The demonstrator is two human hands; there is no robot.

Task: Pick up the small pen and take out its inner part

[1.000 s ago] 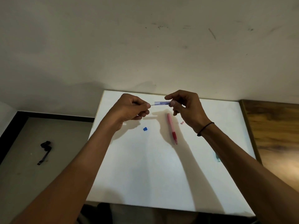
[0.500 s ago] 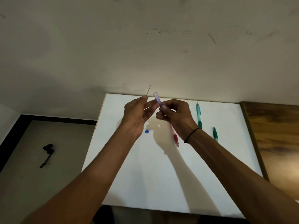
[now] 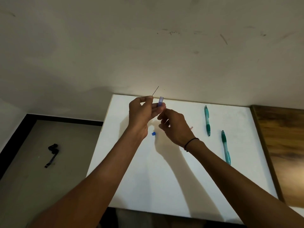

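My left hand point(image 3: 142, 112) is raised over the far edge of the white board point(image 3: 164, 186) and pinches a thin dark lead point(image 3: 156, 91) that points up and to the right. Beside it a small purple tube point(image 3: 160, 101) stands upright, its lower end hidden behind my left fingers. My right hand point(image 3: 176, 127), fingers curled, sits just below and right of the tube, touching the left fingertips. Which hand holds the tube cannot be told. A small blue cap point(image 3: 153, 133) lies on the board beneath the hands.
Two green pens point(image 3: 207, 120) point(image 3: 225, 147) lie on the board's right part. A small pink piece point(image 3: 191, 128) shows beside my right hand. A wooden surface point(image 3: 283, 145) adjoins on the right. A black object point(image 3: 52, 153) lies on the grey floor at left.
The lead has come out of the tube and tilted upward in my left hand. The tube turned upright, and my right hand slid down below it, covering the red pen.
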